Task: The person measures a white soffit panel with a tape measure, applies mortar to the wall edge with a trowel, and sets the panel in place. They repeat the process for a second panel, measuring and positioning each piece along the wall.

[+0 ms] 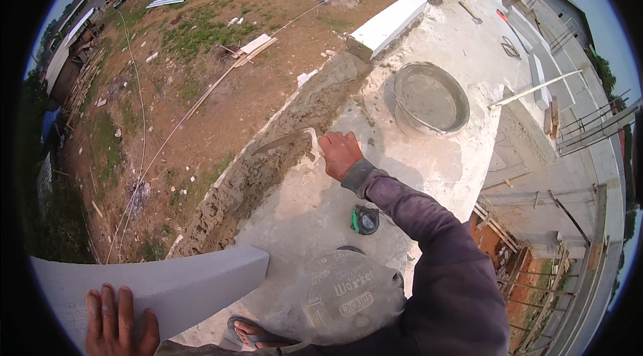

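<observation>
My right hand (pixel 341 154) is closed round the handle of a trowel (pixel 284 141). The trowel's blade lies against a rough bed of wet grey mortar (pixel 231 212) along the slab's left edge. At the lower left, my left hand (pixel 119 326) rests with fingers stretched out on a pale lightweight block (pixel 194 277). This block's near end sits beside the mortar bed. Past the trowel, another white block (pixel 388 23) stands at the far end of the bed. A round tub (pixel 432 100) of grey mortar is to the right of the trowel.
A tape measure (pixel 366 220) lies on the concrete slab (pixel 268 232), near my sandalled foot (pixel 256 334). The slab's left side drops to bare ground (pixel 174 75); its right side drops to lower walls and scaffolding. A hammer (pixel 471 13) lies farther along.
</observation>
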A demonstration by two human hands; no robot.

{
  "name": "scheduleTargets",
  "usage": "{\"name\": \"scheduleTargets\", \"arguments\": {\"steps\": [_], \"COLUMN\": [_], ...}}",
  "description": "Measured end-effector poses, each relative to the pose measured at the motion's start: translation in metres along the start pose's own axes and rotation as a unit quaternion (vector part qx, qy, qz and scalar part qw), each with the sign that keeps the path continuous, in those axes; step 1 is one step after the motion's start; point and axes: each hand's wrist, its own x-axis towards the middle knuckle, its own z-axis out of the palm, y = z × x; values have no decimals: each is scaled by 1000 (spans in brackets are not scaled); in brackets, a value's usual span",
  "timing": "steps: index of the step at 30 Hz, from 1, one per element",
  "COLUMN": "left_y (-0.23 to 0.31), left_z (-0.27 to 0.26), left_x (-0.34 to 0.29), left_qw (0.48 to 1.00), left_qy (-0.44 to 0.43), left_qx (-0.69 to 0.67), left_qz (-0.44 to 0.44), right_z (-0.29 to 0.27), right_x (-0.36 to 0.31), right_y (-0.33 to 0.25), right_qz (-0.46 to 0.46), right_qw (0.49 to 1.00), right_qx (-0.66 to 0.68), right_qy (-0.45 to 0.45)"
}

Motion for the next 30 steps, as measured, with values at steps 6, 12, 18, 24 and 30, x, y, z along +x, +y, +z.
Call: {"name": "scheduleTargets", "arguments": {"steps": [6, 12, 18, 24, 30], "left_y": [-9, -9, -7, -3, -1], "left_z": [-9, -9, -12, -8, -9], "left_x": [4, 9, 8, 9, 5], "left_qw": [996, 997, 997, 997, 997], "left_qy": [-59, -39, -47, -2, 0], "left_qx": [-59, -71, -55, -80, -69], "left_qz": [-18, -9, -7, -17, -20], "right_z": [-104, -209, -205, -165, -136], "right_x": [-70, -45, -31, -28, -33], "right_y": [72, 192, 228, 254, 307], "right_qz": [194, 390, 396, 389, 421], "right_qw": [963, 891, 865, 887, 847], "right_qx": [150, -224, -260, -199, 143], "right_qy": [116, -63, -165, -151, -292]}}
